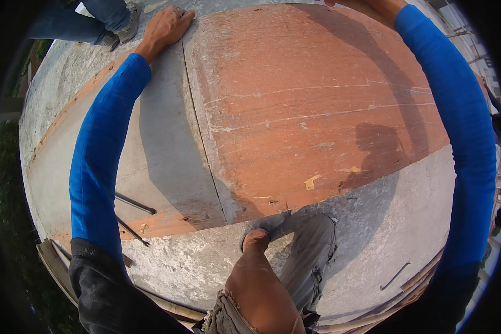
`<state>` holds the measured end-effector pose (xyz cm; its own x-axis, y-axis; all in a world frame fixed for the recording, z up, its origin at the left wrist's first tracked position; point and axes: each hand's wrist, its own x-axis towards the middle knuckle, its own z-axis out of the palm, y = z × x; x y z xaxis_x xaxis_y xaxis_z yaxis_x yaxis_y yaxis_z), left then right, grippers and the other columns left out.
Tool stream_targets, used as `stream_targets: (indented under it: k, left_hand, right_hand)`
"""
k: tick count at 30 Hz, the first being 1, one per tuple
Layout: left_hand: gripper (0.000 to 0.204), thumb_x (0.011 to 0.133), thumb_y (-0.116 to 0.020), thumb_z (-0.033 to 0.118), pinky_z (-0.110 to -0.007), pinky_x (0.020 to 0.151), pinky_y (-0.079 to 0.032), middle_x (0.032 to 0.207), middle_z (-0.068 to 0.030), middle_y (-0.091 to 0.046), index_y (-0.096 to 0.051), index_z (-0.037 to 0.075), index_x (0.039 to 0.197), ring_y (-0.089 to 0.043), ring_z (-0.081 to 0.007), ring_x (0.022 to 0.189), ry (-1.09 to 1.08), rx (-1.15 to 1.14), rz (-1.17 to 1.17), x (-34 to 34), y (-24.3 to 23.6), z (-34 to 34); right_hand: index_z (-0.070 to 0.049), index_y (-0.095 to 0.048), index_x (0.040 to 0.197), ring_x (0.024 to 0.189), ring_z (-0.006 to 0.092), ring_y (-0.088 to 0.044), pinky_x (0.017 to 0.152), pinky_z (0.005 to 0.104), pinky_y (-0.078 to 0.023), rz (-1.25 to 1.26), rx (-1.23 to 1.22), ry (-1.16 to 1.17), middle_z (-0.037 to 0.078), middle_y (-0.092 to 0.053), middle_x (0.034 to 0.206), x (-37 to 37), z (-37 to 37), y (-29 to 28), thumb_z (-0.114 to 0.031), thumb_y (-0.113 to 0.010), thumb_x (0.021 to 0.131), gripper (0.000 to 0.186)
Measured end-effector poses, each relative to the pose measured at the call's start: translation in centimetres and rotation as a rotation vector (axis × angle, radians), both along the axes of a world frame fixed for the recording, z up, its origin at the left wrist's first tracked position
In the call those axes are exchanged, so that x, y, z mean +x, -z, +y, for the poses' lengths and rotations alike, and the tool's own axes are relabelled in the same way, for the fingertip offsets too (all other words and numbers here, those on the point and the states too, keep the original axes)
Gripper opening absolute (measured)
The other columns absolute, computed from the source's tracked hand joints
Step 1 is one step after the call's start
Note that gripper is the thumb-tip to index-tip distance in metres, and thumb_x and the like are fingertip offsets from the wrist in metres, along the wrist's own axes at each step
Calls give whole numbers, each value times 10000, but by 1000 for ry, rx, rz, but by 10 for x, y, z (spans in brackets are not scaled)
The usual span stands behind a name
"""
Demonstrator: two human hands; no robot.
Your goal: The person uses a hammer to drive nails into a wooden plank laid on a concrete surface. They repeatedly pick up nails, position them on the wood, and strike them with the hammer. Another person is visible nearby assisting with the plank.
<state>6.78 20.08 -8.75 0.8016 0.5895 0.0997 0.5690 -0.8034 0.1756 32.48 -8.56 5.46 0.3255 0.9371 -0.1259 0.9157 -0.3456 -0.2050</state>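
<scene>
Red board (317, 106): nearer you than both grips, beside the grey board (164, 128); pale streaks cross it.
Left grip (168, 25): at its far left corner, your fingers bent; pinching, I can't tell.
Right grip (353, 3): mostly cut off; state can't be told.
</scene>
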Motion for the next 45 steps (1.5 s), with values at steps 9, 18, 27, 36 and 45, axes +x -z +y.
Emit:
stream_targets:
  k: [9,18,27,36,45]
  left_hand:
    - [599,1069,-529,497,-498,863,-518,1018,-298,-723,-714,-73,1064,-704,-453,896,81,-178,-25,-1,10,32]
    - [360,1114,-440,199,-485,905,-505,1072,-304,-695,-616,-46,1310,-672,-437,1031,488,183,14,-7,19,94]
    - [586,1107,-444,444,-450,1050,-473,1324,-305,-691,-665,-26,1377,-656,-437,1224,106,-154,59,7,3,92]
    - [420,1092,-475,340,-474,918,-517,1113,-302,-718,-694,3,1213,-710,-425,1012,217,179,78,2,-7,43]
    - [294,1091,-451,270,-511,881,-529,1070,-269,-723,-641,78,1209,-708,-439,1031,456,417,136,-3,-8,48]
  right_hand:
    - [-2,-556,1073,591,168,-641,530,310,-536,736,969,696,94,-622,773,-131,-293,33,-117,-603,974,159]
    - [13,-507,1079,604,147,-612,564,326,-572,921,1607,1225,100,-623,828,-278,-329,210,55,-582,901,197]
    - [40,-595,1105,680,172,-698,633,345,-586,709,1743,1133,90,-693,809,-269,-280,231,10,-677,816,302]
    - [55,-554,1185,690,162,-678,589,312,-578,1094,1679,1155,127,-691,954,-300,-274,245,20,-667,916,294]
    - [62,-590,1122,741,148,-701,561,290,-612,1121,1650,1194,158,-716,1006,-322,-264,222,9,-701,917,239]
